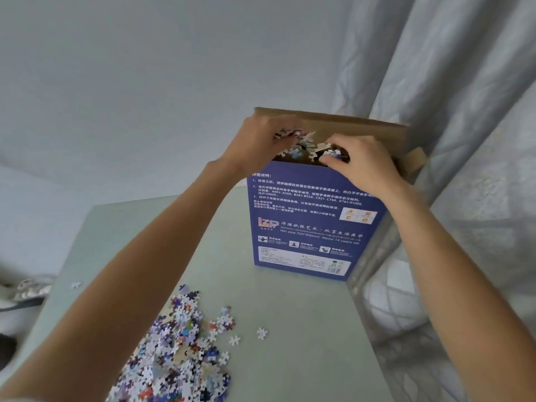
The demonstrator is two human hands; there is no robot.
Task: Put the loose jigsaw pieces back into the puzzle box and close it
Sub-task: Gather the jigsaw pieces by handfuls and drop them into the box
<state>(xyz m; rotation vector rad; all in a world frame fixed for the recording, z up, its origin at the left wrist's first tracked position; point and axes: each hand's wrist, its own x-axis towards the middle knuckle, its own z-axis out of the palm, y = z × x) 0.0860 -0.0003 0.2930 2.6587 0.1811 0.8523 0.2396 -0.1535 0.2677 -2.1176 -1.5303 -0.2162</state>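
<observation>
A blue puzzle box [307, 224] stands upright on the pale table [290, 329], its brown top flap [348, 123] open and tilted back. Both my hands are over the box's open mouth. My left hand [261, 140] holds a bunch of jigsaw pieces [290, 133] at the left of the opening. My right hand [362, 163] pinches more pieces [327, 150] at the right of it. Some pieces hang loose between the hands, just above the opening. A large heap of loose pieces [179, 352] lies on the table near me, under my left forearm.
A few stray pieces [261, 333] lie right of the heap and one [76, 284] near the table's left edge. A grey curtain [464, 140] hangs close behind and to the right of the box. The table's right edge runs just beside the box.
</observation>
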